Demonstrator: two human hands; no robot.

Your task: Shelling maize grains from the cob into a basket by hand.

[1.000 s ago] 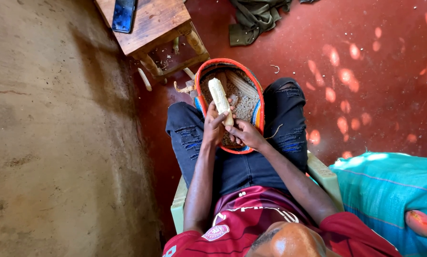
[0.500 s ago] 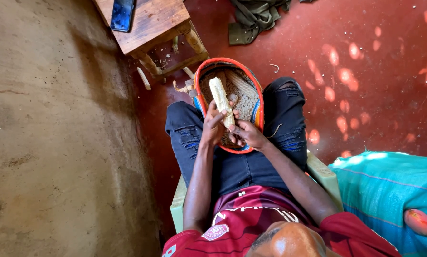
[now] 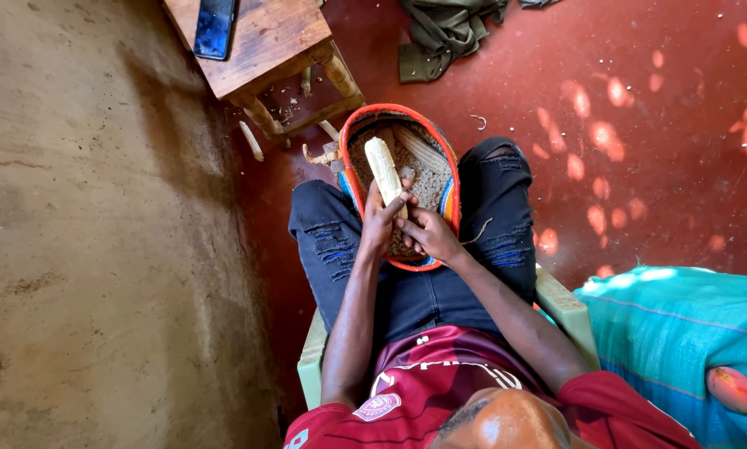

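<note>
A pale maize cob (image 3: 385,170) points away from me over a woven basket (image 3: 353,141) with an orange rim, which rests between my knees and holds loose kernels. My left hand (image 3: 381,223) grips the lower end of the cob. My right hand (image 3: 429,233) presses against the same end from the right, its thumb on the cob. I sit on a pale green chair (image 3: 561,304) in dark torn jeans and a maroon shirt.
A small wooden stool (image 3: 278,37) with a phone (image 3: 215,27) on it stands ahead left. Bare cobs (image 3: 251,141) lie under it on the red floor. A mud wall fills the left. A teal sack (image 3: 677,341) sits at my right; crumpled cloth (image 3: 444,29) lies ahead.
The cob has shifted slightly in my hands; both hands stay on its lower end over the basket.
</note>
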